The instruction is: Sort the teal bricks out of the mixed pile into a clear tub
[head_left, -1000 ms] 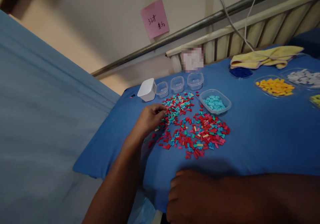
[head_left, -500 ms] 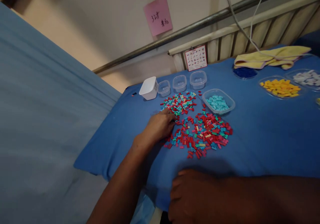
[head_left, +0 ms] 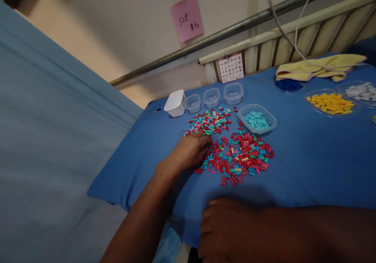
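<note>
Head view: left hand (head_left: pixel 190 152) rests curled on the bricks (head_left: pixel 235 153) — grip unclear; right hand (head_left: pixel 223 229) — loosely curled, empty — at the table (head_left: pixel 308 165) edge.

Left hand (head_left: pixel 189 152) rests palm-down on left edge of mixed red and teal bricks (head_left: pixel 232 149) on blue bench (head_left: pixel 308 165). Right hand (head_left: pixel 226 231) curled at near bench edge. Tub of teal bricks (head_left: pixel 257 120) just beyond pile.
</note>
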`<state>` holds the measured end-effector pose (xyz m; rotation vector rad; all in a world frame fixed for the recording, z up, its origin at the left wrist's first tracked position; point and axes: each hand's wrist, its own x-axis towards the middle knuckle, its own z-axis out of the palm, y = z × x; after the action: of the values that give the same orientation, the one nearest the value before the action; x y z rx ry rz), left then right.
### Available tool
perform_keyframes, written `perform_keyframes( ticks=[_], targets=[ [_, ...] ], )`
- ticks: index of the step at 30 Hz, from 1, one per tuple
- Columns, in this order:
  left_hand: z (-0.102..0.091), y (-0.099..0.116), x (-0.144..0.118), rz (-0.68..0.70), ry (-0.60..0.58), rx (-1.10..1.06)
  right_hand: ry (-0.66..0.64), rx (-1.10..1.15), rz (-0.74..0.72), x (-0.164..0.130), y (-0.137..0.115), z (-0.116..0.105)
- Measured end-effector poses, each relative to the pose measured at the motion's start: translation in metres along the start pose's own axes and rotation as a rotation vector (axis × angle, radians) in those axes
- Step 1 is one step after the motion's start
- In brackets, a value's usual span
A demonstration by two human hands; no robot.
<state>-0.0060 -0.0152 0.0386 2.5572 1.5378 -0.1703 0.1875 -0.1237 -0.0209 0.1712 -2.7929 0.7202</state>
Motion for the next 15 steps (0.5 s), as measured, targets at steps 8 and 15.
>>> perform_keyframes(
  ticks=[8, 15],
  targets=[
    [-0.013, 0.011, 0.011, -0.021, -0.093, 0.050, 0.005, 0.000, -0.005, -0.001, 0.000, 0.005],
    [-0.025, 0.030, 0.030, -0.040, 0.146, -0.245, 0.061, 0.069, -0.002, 0.003, 0.009, 0.024]
  ],
)
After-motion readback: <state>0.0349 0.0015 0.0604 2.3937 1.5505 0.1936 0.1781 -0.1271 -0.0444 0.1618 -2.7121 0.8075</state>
